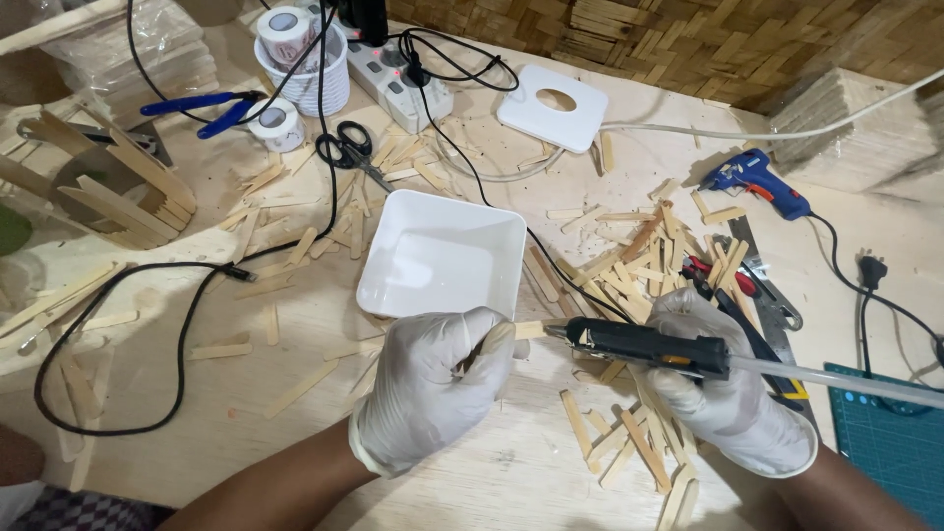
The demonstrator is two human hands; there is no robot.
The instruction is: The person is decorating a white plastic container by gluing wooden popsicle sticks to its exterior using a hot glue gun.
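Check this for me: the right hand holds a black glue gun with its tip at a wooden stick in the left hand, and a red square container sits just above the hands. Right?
Not quite. The square container is white, not red, as the head view shows. The rest holds: the right hand holds the black glue gun, its tip at the wooden stick held in the left hand.

Both hands, left (433,388) and right (723,388), wear white gloves. Glue gun (644,346): black. Second glue gun (757,182): blue with orange trigger. Square tray (442,256): white. Craft sticks (629,270): pale wood. Cutting mat (895,442): teal, gridded. Bench (521,472): light plywood.
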